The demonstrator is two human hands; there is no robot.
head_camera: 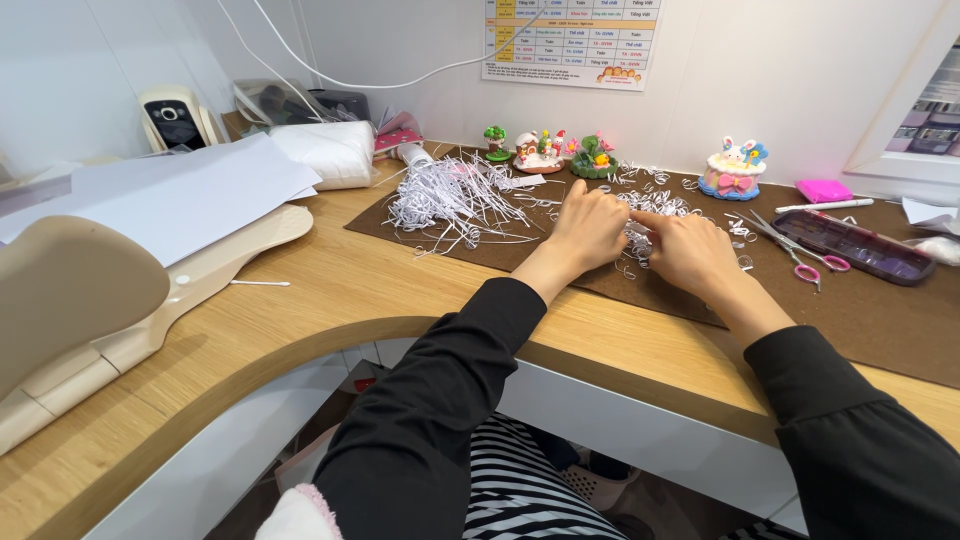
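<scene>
My left hand [588, 228] and my right hand [690, 250] rest close together on a brown mat [860, 310], fingers curled over a small heap of white curled paper strips [652, 205]. The fingertips of both hands pinch at the curls between them; what exactly each finger holds is hidden. A larger pile of long white paper strips [450, 195] lies on the mat to the left of my left hand. Black sleeves cover both arms.
Small colourful figurines [545, 150] and a cake-shaped figurine [735, 168] line the wall. Pink-handled scissors [800, 255], a dark purple tray [855, 243], a white pen [825, 206] and a pink block [823, 190] lie right. White sheets [170, 190] and a beige board [150, 290] sit left.
</scene>
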